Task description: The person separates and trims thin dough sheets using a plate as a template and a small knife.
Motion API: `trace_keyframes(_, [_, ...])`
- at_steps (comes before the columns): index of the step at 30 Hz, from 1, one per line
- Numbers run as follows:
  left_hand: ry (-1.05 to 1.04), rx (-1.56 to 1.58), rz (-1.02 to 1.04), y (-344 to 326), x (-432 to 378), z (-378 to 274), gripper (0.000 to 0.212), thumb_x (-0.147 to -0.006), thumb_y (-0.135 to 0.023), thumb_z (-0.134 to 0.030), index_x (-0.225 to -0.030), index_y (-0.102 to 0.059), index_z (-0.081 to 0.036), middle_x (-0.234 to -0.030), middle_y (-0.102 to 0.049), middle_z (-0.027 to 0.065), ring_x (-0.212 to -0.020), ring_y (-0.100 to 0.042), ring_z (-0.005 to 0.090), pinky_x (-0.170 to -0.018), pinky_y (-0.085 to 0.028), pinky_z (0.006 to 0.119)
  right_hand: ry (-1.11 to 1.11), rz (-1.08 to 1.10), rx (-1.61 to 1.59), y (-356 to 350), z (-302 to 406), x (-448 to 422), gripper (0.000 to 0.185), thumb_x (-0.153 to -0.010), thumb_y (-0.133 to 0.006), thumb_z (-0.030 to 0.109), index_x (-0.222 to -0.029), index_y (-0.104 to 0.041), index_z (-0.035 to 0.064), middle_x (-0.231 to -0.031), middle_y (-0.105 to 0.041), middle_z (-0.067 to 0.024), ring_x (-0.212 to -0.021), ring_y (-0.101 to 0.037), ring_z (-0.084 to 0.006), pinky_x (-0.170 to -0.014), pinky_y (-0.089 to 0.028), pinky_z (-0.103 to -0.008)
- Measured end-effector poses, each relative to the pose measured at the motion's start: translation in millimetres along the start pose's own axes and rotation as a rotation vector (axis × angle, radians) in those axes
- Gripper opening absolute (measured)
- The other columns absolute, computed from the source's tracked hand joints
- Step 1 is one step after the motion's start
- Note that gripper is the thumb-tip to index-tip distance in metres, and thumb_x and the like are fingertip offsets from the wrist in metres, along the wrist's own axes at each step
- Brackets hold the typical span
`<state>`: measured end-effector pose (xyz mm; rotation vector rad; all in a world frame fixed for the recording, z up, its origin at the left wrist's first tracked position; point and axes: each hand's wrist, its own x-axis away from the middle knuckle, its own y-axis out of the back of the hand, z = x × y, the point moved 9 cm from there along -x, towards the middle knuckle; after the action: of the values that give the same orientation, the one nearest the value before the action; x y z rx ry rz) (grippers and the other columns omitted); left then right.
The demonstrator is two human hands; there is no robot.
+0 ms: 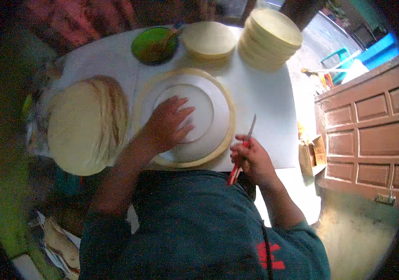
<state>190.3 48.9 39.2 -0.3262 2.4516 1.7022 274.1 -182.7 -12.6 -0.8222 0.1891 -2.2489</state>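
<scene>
An upturned white plate lies on a round, pale sheet, perhaps dough, whose rim shows as a ring all around it. My left hand rests on the plate's underside, fingers spread, gripping nothing. Just right of the plate, my right hand holds a red-handled knife with its blade pointing up and away from me. The blade is apart from the sheet. To the left leans a thick pile of larger round sheets, browned along their uneven edges.
On the white table, a green bowl with a utensil stands at the back. Beside it are a low stack of pale rounds and a tall one. A brown panelled door and a paper bag are at right.
</scene>
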Motion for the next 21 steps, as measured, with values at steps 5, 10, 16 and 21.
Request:
trace_keyframes(5, [-0.029,0.051,-0.039,10,-36,-22,0.034,-0.082,-0.071,-0.028,-0.108,-0.067,-0.006,-0.122,-0.061,0.0214,-0.116,-0.055,0.0411,-0.101,-0.045,0.050,-0.053,-0.080,-0.010,4,-38,18,0.041,-0.097,-0.060,0.010,-0.134,-0.045,0.0046,-0.095,-0.065,-0.0128,-0.081,-0.067,-0.0222,-0.074,-0.057,-0.0350])
trace_keyframes(10, [0.017,0.073,0.095,-3,-36,-12,0.023,-0.081,-0.070,-0.025,-0.092,-0.065,-0.005,-0.104,-0.064,0.0196,-0.105,-0.059,0.0394,-0.091,-0.049,0.048,0.084,-0.218,-0.079,15,-24,4,0.038,-0.095,-0.057,0.005,-0.131,-0.046,0.0045,-0.084,-0.059,-0.0076,-0.071,-0.060,-0.0180,-0.066,-0.053,-0.0330])
trace_keyframes(16, [0.009,0.001,0.056,-14,-30,-9,0.042,-0.084,-0.069,-0.032,-0.120,-0.064,-0.012,-0.125,-0.059,0.0186,-0.118,-0.055,0.0405,-0.099,-0.046,0.053,0.139,-0.218,-0.036,13,22,-23,0.042,-0.097,-0.045,0.021,-0.135,-0.045,0.0027,-0.087,-0.058,-0.0084,-0.073,-0.058,-0.0200,-0.070,-0.051,-0.0352])
trace_keyframes(21, [0.018,0.023,-0.005,-15,-27,-6,0.046,-0.083,-0.071,-0.035,-0.123,-0.064,-0.015,-0.129,-0.059,0.0168,-0.124,-0.052,0.0404,-0.100,-0.043,0.055,0.166,-0.118,-0.210,-2,51,-51,0.051,-0.101,-0.040,0.038,-0.135,-0.048,0.0013,-0.085,-0.060,-0.0096,-0.076,-0.060,-0.0217,-0.073,-0.051,-0.0366])
